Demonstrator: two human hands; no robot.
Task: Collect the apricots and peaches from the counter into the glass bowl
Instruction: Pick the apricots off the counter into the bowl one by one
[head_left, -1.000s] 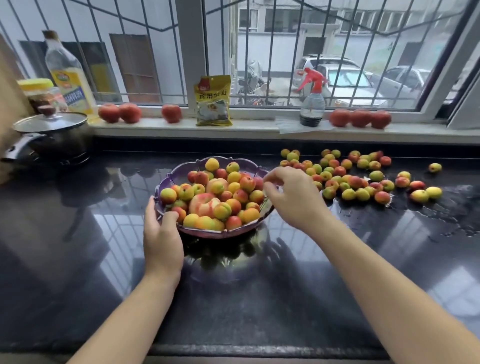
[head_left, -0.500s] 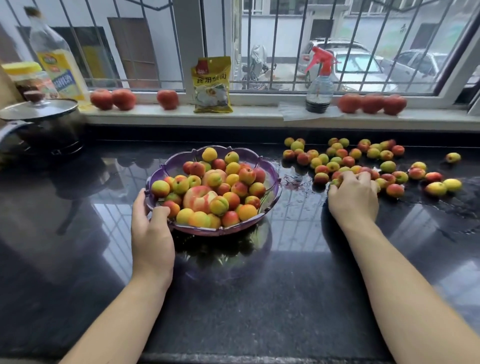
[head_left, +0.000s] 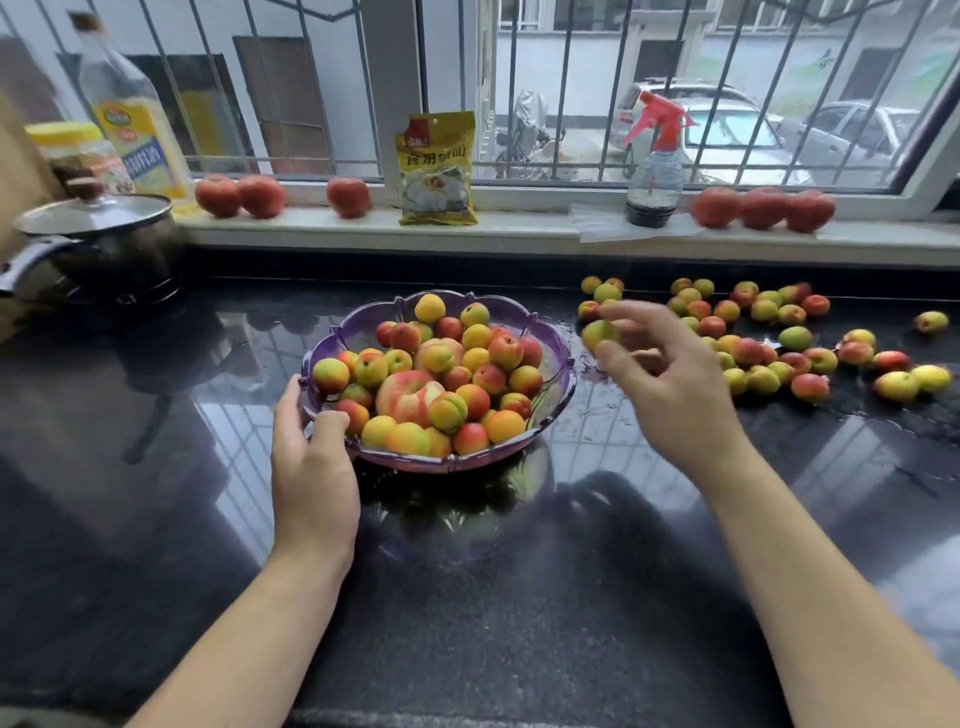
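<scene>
Risk, as judged: apricot (head_left: 598, 335) slipping from loose, blurred fingers (head_left: 628, 317) of right hand (head_left: 670, 395) short of the rim, rolling off across the wet desk (head_left: 467, 597). Right grip around that one apricot (how tightly, impossible to tell). Left hand (head_left: 311, 467) clamped on near rim of purple glass bowl (head_left: 558, 358), steadying. Bowl heaped already with apricots and one big peach (head_left: 408, 397). Many loose apricots (head_left: 753, 358) scattered right of bowl.
</scene>
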